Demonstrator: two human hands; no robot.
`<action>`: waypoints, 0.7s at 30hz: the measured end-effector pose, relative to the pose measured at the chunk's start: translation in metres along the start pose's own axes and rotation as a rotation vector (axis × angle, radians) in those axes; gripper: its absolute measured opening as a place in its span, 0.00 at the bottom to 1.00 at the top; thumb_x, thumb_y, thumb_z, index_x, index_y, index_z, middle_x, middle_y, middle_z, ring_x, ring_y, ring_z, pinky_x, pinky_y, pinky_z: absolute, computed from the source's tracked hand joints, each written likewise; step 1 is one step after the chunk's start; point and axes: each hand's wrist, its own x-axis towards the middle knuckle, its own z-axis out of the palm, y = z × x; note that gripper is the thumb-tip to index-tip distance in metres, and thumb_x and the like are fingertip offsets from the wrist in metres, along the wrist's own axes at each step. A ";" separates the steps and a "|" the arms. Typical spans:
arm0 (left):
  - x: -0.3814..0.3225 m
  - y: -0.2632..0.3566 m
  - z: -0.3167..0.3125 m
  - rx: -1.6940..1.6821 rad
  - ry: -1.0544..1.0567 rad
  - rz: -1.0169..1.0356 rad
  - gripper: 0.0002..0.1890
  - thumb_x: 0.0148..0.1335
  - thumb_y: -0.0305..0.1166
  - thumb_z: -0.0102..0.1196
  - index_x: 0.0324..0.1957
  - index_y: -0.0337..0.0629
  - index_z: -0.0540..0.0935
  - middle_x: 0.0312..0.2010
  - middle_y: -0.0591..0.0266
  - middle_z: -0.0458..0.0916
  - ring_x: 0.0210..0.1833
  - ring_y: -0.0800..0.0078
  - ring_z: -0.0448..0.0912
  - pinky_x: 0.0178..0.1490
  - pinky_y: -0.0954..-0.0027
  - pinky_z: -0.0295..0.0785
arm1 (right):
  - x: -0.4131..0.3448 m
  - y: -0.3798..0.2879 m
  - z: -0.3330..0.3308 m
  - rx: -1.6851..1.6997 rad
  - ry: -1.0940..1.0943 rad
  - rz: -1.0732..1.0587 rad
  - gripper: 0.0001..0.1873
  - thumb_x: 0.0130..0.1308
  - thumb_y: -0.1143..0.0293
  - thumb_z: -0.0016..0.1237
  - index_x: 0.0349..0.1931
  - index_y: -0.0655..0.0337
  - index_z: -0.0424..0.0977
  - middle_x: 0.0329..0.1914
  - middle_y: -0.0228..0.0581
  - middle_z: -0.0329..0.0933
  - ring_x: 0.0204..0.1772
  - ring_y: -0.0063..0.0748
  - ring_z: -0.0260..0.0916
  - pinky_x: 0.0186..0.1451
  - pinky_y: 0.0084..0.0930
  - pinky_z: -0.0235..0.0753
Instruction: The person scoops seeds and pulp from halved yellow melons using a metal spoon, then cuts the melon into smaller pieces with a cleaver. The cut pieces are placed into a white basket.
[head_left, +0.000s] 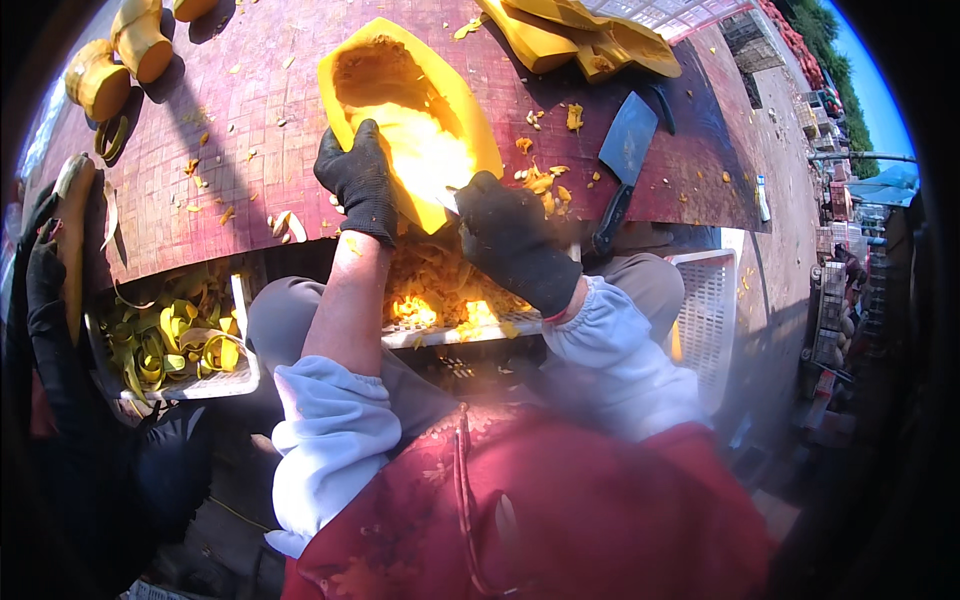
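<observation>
A peeled, hollowed half of a yellow squash (480, 142) is tilted at the table's near edge, its cavity facing me. My left hand (356, 176), in a black knit glove, grips its left rim with the thumb over the edge. In my right hand (510, 236), also gloved, is a small metal tool (448, 199); only a bright tip shows at the cavity's lower end, so its kind is unclear. Below, between my knees, a white plastic crate (442, 335) holds orange squash pulp (435, 277). Strong sunlight washes out the inside of the squash.
A cleaver (626, 146) lies right on the red table (255, 150), its handle over the near edge. Cut squash pieces (577, 37) lie behind it. Peeled chunks (97, 79) stand at far left. A co-worker's gloved hand (46, 262) holds a long squash (73, 225) beside a peel crate (176, 386).
</observation>
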 end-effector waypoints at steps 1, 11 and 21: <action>-0.003 0.000 0.001 -0.011 -0.013 -0.025 0.10 0.52 0.23 0.58 0.38 0.31 0.79 0.29 0.59 0.81 0.27 0.74 0.78 0.34 0.74 0.73 | 0.004 0.001 -0.010 0.082 -0.015 0.029 0.03 0.55 0.71 0.47 0.30 0.55 0.73 0.28 0.40 0.70 0.26 0.38 0.74 0.27 0.35 0.70; -0.009 -0.007 0.001 0.060 -0.132 -0.035 0.12 0.51 0.23 0.53 0.40 0.31 0.80 0.30 0.60 0.82 0.30 0.76 0.78 0.36 0.75 0.72 | -0.006 0.002 -0.016 0.130 -0.038 0.069 0.04 0.55 0.70 0.48 0.30 0.58 0.73 0.31 0.41 0.70 0.27 0.44 0.73 0.29 0.37 0.72; -0.007 -0.015 0.010 -0.014 -0.080 -0.061 0.13 0.50 0.24 0.55 0.40 0.34 0.80 0.30 0.60 0.82 0.31 0.75 0.79 0.37 0.75 0.73 | -0.009 0.006 -0.023 0.183 0.031 0.095 0.05 0.52 0.73 0.52 0.29 0.61 0.72 0.28 0.46 0.69 0.30 0.49 0.71 0.30 0.38 0.70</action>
